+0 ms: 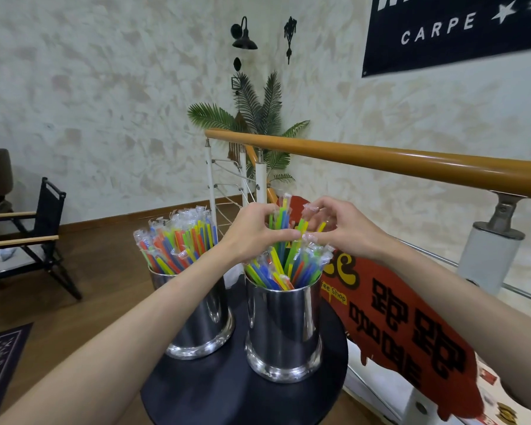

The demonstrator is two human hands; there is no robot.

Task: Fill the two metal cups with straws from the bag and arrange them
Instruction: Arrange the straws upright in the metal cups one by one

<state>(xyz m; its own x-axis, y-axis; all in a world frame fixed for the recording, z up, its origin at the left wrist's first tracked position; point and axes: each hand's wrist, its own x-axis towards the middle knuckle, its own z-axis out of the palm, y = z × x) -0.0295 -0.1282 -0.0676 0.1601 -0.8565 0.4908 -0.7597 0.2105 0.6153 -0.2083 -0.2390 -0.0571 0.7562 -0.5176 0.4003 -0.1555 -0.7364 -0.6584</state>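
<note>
Both hands are closing around one bunch of wrapped straws (284, 223) that is standing tall above the right metal cup (284, 326): the left hand (253, 233) is curling its fingers and thumb around the bunch from the left, and the right hand (342, 230) is pinching wrapper tops on the bunch's right side. Directly below the grip, shorter straws in green, yellow, blue and orange are fanning out of that cup's rim. To the left of the grip, the second metal cup (201, 320) is standing packed with its own straws (178, 240), partly hidden behind the left forearm. Two cups in all are sitting side by side, close but apart, on one round black table (227, 391). Beyond and to the right of the grip, a wooden handrail (396, 162) is running across, with one red sign (411, 326) leaning beneath it. Behind the grip a potted palm (258, 118) is rising against the wall; far left, one folding chair (40, 237) is standing on the wood floor.
</note>
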